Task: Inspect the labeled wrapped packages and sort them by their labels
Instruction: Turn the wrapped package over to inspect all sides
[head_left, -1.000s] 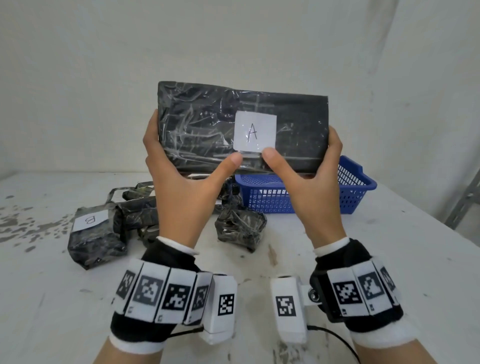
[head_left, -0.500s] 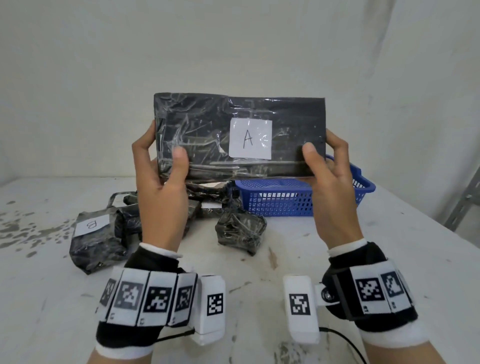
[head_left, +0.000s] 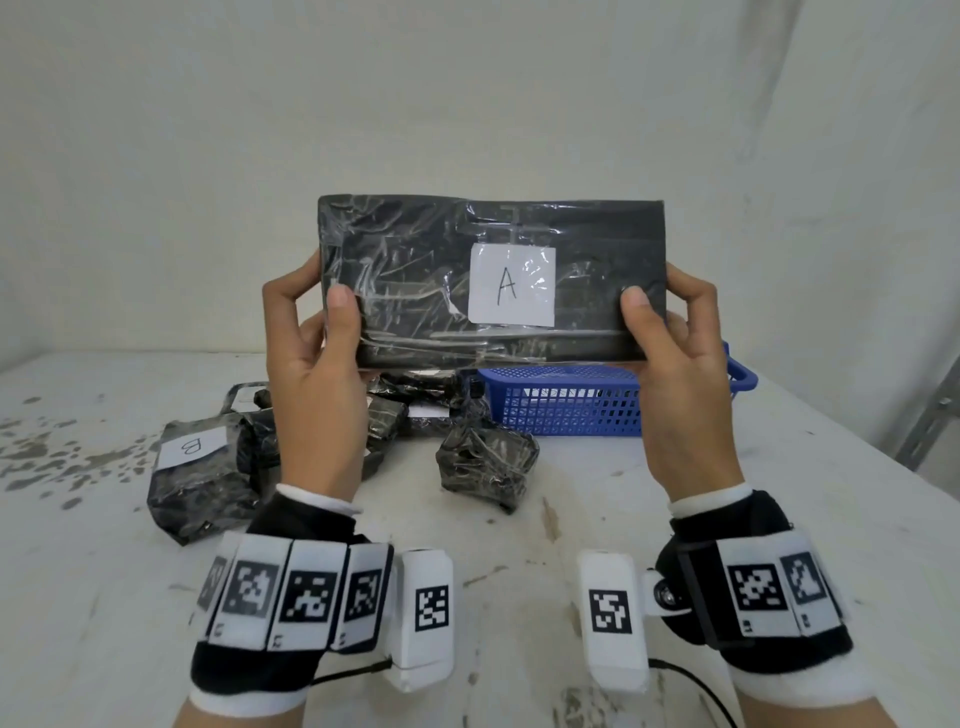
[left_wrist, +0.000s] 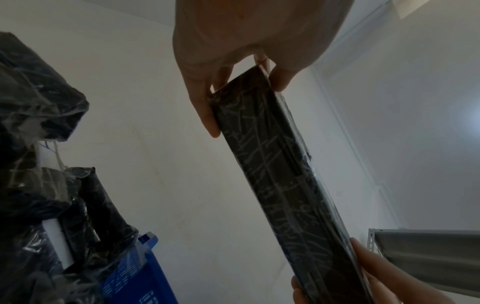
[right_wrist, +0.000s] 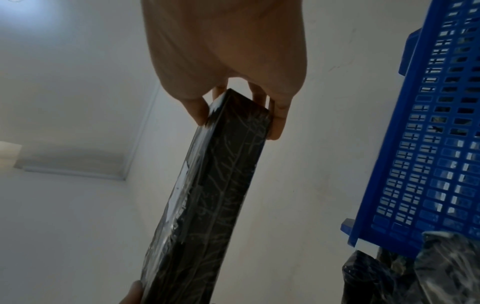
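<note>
I hold a flat black plastic-wrapped package (head_left: 415, 280) upright above the table, its white label marked A (head_left: 511, 286) facing me. My left hand (head_left: 311, 332) grips its left end, thumb on the front and fingers behind. At the right end my right hand (head_left: 670, 332) grips the same way. The left wrist view shows the package's narrow underside (left_wrist: 280, 185) running between both hands; the right wrist view shows that edge (right_wrist: 207, 201) too. A wrapped package labeled B (head_left: 195, 467) lies on the table at the left, beside a pile of other black packages (head_left: 405, 410).
A blue slotted basket (head_left: 571, 405) stands on the white table (head_left: 779, 519) behind the held package, to the right. A small crumpled black package (head_left: 485, 462) sits in front of it. A grey metal shelf post (head_left: 930, 431) is at the far right edge.
The package has come down a little. Both hands slid from its lower middle outward to its two ends, thumbs now apart on the front face.
</note>
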